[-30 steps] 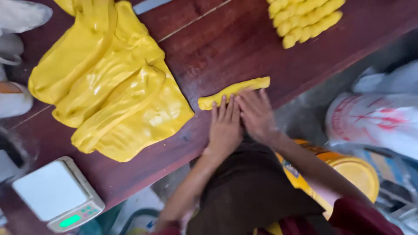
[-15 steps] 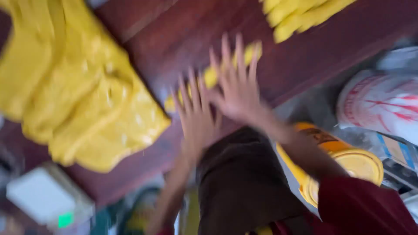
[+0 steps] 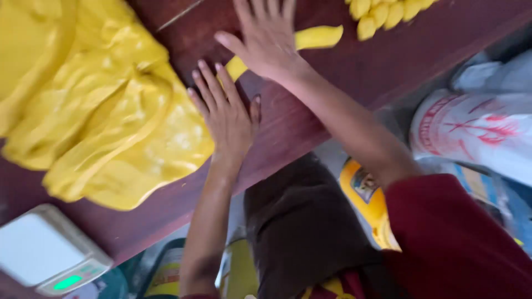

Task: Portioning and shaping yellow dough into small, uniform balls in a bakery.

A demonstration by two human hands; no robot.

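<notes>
Two hands on a yellow dough roll (image 3: 316, 37)

Left hand (image 3: 224, 113) and right hand (image 3: 266, 39) press it flat-palmed, fingers spread, gripping nothing, on the wooden table (image 3: 332, 99).

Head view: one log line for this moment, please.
left hand: flat on dough roll | right hand: flat on it | table: yellow sheet left

A large yellow dough mass (image 3: 94, 111), glossy and folded, lies on the left part of the dark red-brown desk (image 3: 343, 83). A row of yellow dough pieces (image 3: 388, 12) sits at the top edge. A white scale (image 3: 47, 254) with a green display stands lower left. A white sack (image 3: 471, 133) and a yellow container (image 3: 368, 205) are below the desk edge.
</notes>
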